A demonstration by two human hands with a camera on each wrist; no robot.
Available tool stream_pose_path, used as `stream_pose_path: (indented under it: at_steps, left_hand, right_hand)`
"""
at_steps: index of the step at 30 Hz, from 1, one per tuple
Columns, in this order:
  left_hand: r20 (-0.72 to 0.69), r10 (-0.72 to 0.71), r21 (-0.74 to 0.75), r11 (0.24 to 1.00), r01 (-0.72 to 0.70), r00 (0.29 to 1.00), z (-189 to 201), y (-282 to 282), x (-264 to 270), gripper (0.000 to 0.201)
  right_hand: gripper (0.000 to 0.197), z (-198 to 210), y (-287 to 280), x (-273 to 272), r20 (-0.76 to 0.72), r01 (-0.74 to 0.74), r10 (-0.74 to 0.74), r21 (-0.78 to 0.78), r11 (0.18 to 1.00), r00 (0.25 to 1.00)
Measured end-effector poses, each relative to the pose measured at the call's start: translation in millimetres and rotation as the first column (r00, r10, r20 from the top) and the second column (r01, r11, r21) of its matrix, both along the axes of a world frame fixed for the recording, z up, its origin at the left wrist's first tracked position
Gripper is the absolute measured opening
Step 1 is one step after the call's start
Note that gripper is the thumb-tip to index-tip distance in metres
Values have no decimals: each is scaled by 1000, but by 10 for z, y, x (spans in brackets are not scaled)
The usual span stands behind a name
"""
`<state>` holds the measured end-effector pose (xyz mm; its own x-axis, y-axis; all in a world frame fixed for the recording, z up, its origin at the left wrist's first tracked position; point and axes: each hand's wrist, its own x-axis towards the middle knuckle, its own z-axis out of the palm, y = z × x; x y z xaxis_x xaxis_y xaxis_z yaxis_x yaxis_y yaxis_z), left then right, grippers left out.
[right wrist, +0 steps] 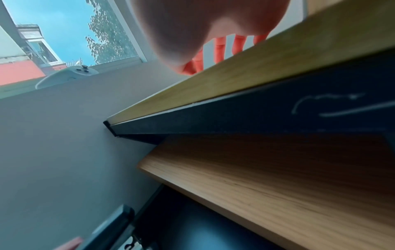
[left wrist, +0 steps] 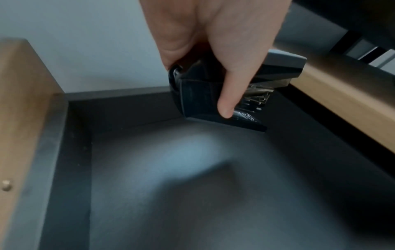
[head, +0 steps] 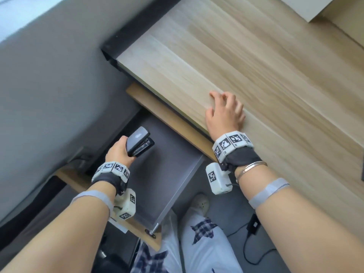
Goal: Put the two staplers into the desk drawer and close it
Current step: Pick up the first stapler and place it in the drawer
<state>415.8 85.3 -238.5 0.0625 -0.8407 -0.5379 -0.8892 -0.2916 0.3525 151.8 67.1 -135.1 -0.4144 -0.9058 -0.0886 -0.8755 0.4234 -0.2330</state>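
Your left hand [head: 118, 152] clamped a stapler [head: 138, 141] above the open drawer [head: 173, 180], long axis pointing far-right; your right hand [head: 224, 113] rested relaxed on the desk [head: 256, 66].

Glossy black plastic stapler [head: 140, 142]; matt grey drawer [left wrist: 192, 194]; smooth pale wood-grain desk [head: 256, 75]

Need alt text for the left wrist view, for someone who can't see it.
The left hand grips a dark stapler above the open desk drawer, whose dark floor looks bare where visible. The stapler has not been set down yet; a fingertip presses its side, and the wooden desk edge runs at right.
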Motion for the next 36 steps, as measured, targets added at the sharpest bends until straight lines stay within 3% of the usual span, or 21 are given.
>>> stream_pose_path:
  at_steps: [9,17,23,30,36]
  left_hand:
    - [69,-47,60,997,42,997,-505,-128,-123,44]
    - [44,107,23,994,-108,993,-701,-181,-138,49]
    - [56,149,45,987,-152,987,-792,-201,-131,41]
    - [50,94,121,988,-99,994,-760,-265,-110,60]
    - [-19,99,69,993,-97,995,-410,-301,-221,59]
  right_hand:
    - [46,-112,34,0,-54,-19,17,-43,999,998]
    - [46,-206,24,51,-114,-21,-1,-192,981,993]
    - [45,-247,24,50,-167,-31,-11,-242,970,986]
    - [45,-230,28,49,-159,-35,2,-209,977,987]
    - [45,-228,20,48,-141,-30,1,-204,979,990]
